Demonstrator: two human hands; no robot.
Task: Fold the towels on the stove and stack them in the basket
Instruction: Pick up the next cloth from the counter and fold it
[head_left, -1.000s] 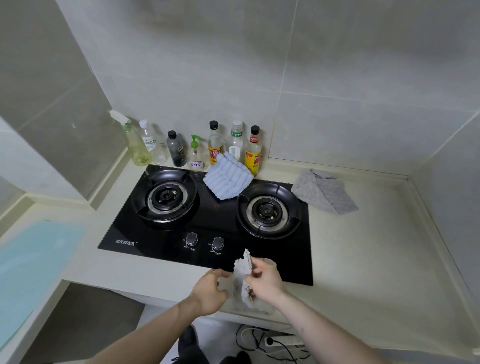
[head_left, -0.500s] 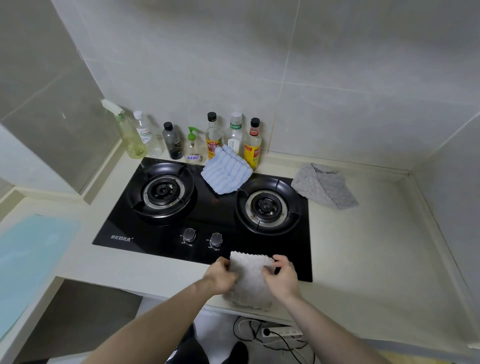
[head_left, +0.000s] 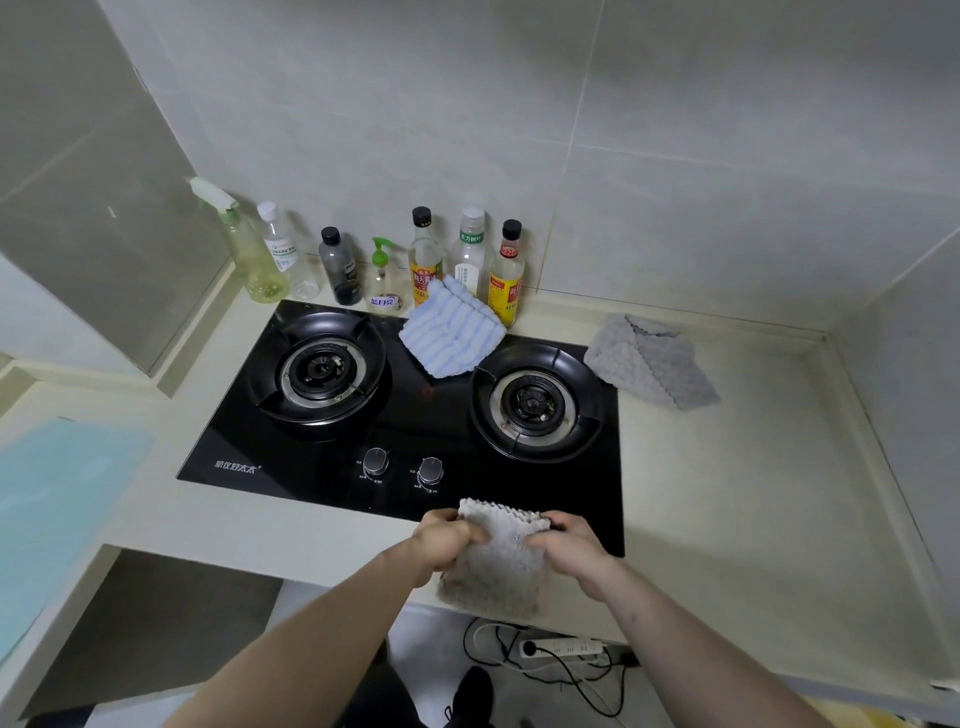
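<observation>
Towel (head_left: 496, 561), pale grey and folded, sits at the lower centre of the frame on the counter's (head_left: 727, 493) front edge, overlapping the stove (head_left: 415, 415). Left hand (head_left: 444, 540) and right hand (head_left: 569, 545) grip its sides, fingers curled around it.

The cream countertop (head_left: 753, 493) ran along the tiled wall and carried a black glass gas stove (head_left: 395, 415) set into it. A row of bottles stood on the counter behind the stove: a green spray bottle (head_left: 249, 249), a clear bottle (head_left: 283, 249), a dark bottle (head_left: 340, 270), a pump dispenser (head_left: 383, 280) and three condiment bottles (head_left: 470, 254). A blue striped towel (head_left: 452, 332) lay on the stove's back edge, between the two burners. A grey towel (head_left: 652, 364) lay on the counter just right of the stove. A fuzzy beige towel (head_left: 498, 561) rested at the counter's front edge. A pale blue mat (head_left: 57, 504) lay at far left.
</observation>
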